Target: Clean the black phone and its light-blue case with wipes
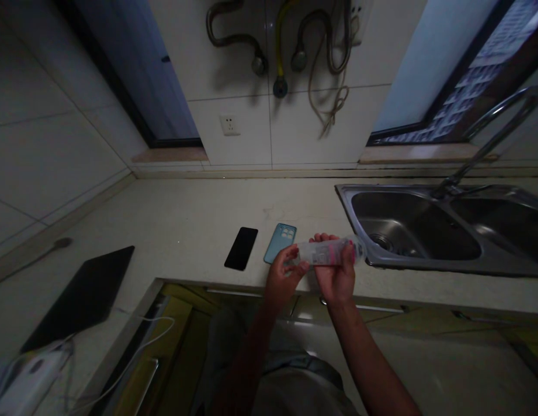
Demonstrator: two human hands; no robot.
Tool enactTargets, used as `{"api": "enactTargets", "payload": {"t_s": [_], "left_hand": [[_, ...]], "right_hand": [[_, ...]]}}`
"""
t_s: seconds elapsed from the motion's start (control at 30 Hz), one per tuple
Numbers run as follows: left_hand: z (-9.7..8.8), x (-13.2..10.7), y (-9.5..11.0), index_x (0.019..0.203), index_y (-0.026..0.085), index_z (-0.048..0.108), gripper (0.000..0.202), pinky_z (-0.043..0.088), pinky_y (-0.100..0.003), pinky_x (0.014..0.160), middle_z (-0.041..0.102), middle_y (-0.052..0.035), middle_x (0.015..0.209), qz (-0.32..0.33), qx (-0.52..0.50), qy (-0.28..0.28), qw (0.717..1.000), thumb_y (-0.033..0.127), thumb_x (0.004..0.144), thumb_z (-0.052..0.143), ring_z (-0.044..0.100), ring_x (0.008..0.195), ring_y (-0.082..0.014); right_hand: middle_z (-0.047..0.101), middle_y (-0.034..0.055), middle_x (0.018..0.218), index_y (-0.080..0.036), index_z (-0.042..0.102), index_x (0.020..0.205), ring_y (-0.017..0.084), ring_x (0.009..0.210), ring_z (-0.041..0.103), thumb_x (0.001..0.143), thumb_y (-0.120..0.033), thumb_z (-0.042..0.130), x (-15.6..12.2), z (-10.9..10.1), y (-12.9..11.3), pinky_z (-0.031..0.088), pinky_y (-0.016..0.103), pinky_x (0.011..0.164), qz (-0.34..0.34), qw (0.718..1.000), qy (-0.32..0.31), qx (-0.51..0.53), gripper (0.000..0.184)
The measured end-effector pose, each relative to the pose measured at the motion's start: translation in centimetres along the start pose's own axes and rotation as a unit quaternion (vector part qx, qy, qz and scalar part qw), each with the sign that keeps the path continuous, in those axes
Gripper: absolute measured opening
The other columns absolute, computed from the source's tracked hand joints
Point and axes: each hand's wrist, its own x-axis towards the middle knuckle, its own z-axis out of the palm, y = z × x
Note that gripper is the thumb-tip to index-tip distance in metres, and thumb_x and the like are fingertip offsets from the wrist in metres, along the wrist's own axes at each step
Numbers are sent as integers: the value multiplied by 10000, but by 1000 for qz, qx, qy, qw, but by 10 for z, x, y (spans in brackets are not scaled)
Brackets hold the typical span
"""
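A clear plastic bottle (319, 253) with pink print lies sideways across both hands, above the counter's front edge. My left hand (286, 270) grips its left end between thumb and fingers. Toward the other end, my right hand (337, 273) holds it from below, with the thumb over the pink part. Just behind my left hand, a light blue phone case (279, 240) with camera cut-outs rests on the counter, its lower right partly hidden. Left of the case lies a black smartphone (241, 248), its dark face up.
At right, a double steel sink (418, 228) with a curved faucet (489, 136) is set into the pale counter (182, 208). A black flat panel (84, 292), a white device (34, 375) and a white cable (143, 346) are at left. Pipes (279, 52) hang on the wall.
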Motion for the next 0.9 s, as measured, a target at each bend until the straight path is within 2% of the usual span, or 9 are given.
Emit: {"api": "enactTargets", "payload": {"t_s": [0.07, 0.23, 0.4, 0.53, 0.7, 0.8, 0.9], "left_hand": [[2, 1, 0, 1192, 196, 644, 507, 527, -354, 852, 653, -138, 1224, 1, 13, -11, 1000, 353, 732, 789, 596, 1154, -274], [10, 3, 4, 1156, 194, 666, 541, 525, -329, 813, 675, -124, 1183, -7, 7, 10, 1000, 255, 649, 845, 618, 1102, -274], [18, 6, 8, 1118, 172, 665, 538, 522, -320, 777, 711, -116, 1077, -28, -36, 30, 999, 195, 614, 851, 659, 994, -252], [18, 8, 6, 1164, 162, 661, 526, 524, -326, 798, 708, -124, 1135, -16, -32, 40, 999, 189, 660, 810, 662, 1019, -251], [16, 9, 0, 1225, 164, 644, 556, 526, -346, 828, 695, -132, 1175, 14, 38, 35, 999, 247, 698, 799, 653, 1046, -259], [17, 11, -3, 1247, 182, 631, 542, 528, -367, 855, 669, -138, 1221, 55, 89, 2, 994, 287, 736, 777, 625, 1107, -272], [18, 16, -12, 1298, 218, 588, 600, 496, -425, 965, 598, -138, 1335, 105, 156, -29, 982, 322, 739, 781, 553, 1230, -293]], "right_hand": [[733, 23, 991, -225, 715, 929, 217, 1036, 661, 700, -546, 815, 2, -2, 0, 372, 507, 1135, -1, 1000, -6, -8, 407], [728, 21, 1053, -242, 710, 978, 220, 1093, 642, 693, -561, 814, 0, -7, -1, 336, 517, 1155, 12, 999, -26, -42, 441], [706, 57, 1186, -260, 700, 1047, 257, 1176, 615, 697, -545, 816, -2, -15, -9, 384, 528, 1114, 30, 992, -75, -95, 465], [677, 85, 1272, -246, 681, 1136, 269, 1198, 612, 672, -502, 842, 2, -25, -16, 432, 483, 1090, 63, 979, -107, -164, 553], [741, 75, 1120, -236, 707, 1068, 279, 1016, 696, 624, -470, 865, 8, -34, -19, 536, 503, 977, 81, 975, -80, -191, 526], [747, 76, 1084, -233, 713, 1050, 288, 997, 704, 646, -471, 855, 11, -39, -23, 552, 515, 947, 50, 981, -42, -181, 490], [742, 79, 1071, -225, 706, 1041, 283, 999, 702, 644, -472, 862, 15, -43, -31, 555, 528, 940, 9, 985, -16, -173, 492]]}}
